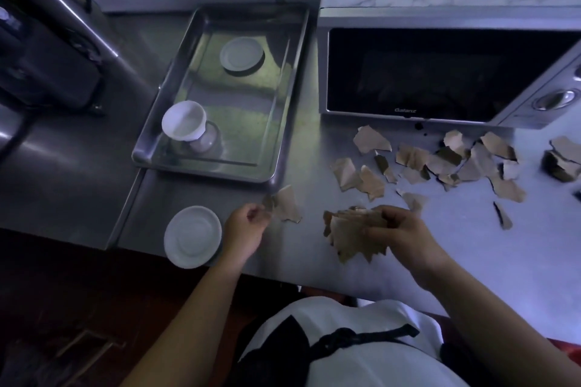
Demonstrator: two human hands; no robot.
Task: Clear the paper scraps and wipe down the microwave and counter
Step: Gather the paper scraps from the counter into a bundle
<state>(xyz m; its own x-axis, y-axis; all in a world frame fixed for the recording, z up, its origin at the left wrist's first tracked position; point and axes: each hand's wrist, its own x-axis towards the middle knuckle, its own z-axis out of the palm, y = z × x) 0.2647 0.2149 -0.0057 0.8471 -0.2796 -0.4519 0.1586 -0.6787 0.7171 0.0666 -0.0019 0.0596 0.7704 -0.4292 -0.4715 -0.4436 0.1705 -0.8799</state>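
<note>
Scraps mostly loose on counter before microwave; more on its top. Hands apart: right hand grips a fanned wad, left hand pinches one piece. Risks: wad likely sheds over the edge as it grows; left wrist could knock the overhanging lid off; top scraps missed before wiping.

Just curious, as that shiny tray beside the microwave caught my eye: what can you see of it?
The tray is rectangular, shiny metal, with a low raised rim and rounded corners. It lies flat on the steel counter, left of the microwave. Inside sit a white round lid at the back and a white cup front left.
</note>
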